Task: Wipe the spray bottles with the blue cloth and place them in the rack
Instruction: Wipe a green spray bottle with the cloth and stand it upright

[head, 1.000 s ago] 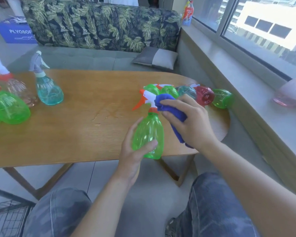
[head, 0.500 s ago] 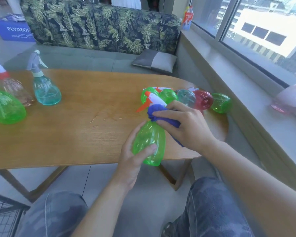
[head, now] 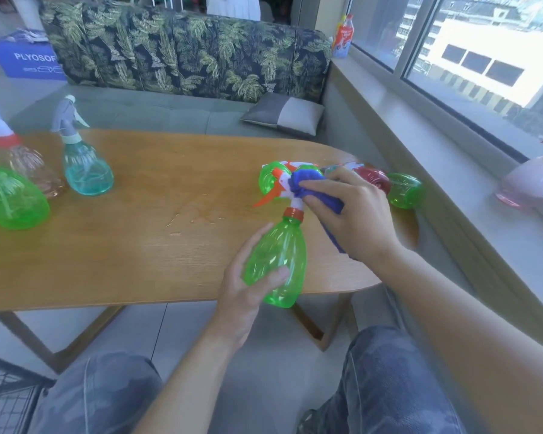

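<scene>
My left hand (head: 248,286) grips the body of a green spray bottle (head: 279,258) held over the table's near edge. Its white and orange spray head (head: 276,191) points left. My right hand (head: 355,214) holds the blue cloth (head: 308,183) bunched against that spray head. Behind my right hand several bottles lie on their sides on the table, among them a green one (head: 405,191) and a red one (head: 373,178), partly hidden. At the table's left stand a teal bottle (head: 87,166), a pinkish bottle (head: 29,161) and a green bottle (head: 10,198).
The wooden table (head: 138,252) stands before a leaf-patterned sofa (head: 185,54) with a grey cushion (head: 284,114). A black wire rack (head: 7,402) shows at the bottom left corner by my knee. On the window sill to the right sits a pink bottle (head: 527,183).
My right hand has slid the cloth from the bottle's neck and shoulder up onto the spray head. My left hand keeps its grip on the bottle's body.
</scene>
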{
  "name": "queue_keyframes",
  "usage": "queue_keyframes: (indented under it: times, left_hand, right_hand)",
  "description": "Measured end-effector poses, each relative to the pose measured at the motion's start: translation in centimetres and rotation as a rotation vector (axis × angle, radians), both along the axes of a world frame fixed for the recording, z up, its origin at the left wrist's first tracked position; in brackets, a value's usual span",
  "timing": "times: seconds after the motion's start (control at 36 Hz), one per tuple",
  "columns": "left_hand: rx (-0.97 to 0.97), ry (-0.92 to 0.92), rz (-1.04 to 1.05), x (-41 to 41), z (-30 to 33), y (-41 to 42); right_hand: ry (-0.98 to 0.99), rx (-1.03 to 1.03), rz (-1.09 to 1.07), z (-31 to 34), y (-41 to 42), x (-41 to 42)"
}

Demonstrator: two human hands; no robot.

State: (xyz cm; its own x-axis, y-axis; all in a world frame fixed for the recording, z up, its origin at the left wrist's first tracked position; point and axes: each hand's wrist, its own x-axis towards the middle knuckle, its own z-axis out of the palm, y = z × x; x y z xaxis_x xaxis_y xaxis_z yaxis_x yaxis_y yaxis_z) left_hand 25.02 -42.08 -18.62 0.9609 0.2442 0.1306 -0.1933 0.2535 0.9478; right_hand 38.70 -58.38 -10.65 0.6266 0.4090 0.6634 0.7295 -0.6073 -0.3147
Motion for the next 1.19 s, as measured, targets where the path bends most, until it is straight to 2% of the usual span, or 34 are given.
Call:
queue_keyframes:
  times: [0.11,0.25,0.39,0.53,0.67,0.81,1.0,1.14,1.19]
  left_hand:
    - [0.017,-0.005,0.012,-0.2,0.0,0.1]
    - [0.021,0.002,-0.015,-0.1,-0.1,0.0]
    - [0.066,-0.005,0.003,0.0,-0.2,0.2]
    - [0.078,-0.008,-0.045,0.0,-0.1,0.0]
    - [0.141,-0.010,-0.033,0.0,-0.4,0.1]
    - [0.149,-0.011,-0.039,0.1,-0.2,0.0]
    - [0.190,0.000,-0.012,0.0,-0.5,0.4]
    - [0.187,0.002,-0.024,-0.1,-0.3,0.5]
    - [0.171,0.015,-0.017,-0.1,-0.3,0.6]
  right_hand:
    - [0.012,-0.088,0.129,-0.3,-0.1,-0.7]
    - [0.008,-0.013,0.009,0.0,-0.6,0.0]
    - [0.010,-0.105,0.134,-0.4,-0.3,-0.5]
    - [-0.008,0.056,0.012,0.3,0.0,0.1]
    - [-0.045,-0.061,0.069,0.0,0.6,-0.4]
    - [-0.040,0.065,-0.033,0.4,0.7,0.0]
    - [-0.117,-0.228,0.185,-0.3,1.4,-1.8]
    - [-0.072,0.004,-0.034,0.2,0.7,-0.4]
    - [-0.038,0.017,-0.025,0.1,0.7,-0.4]
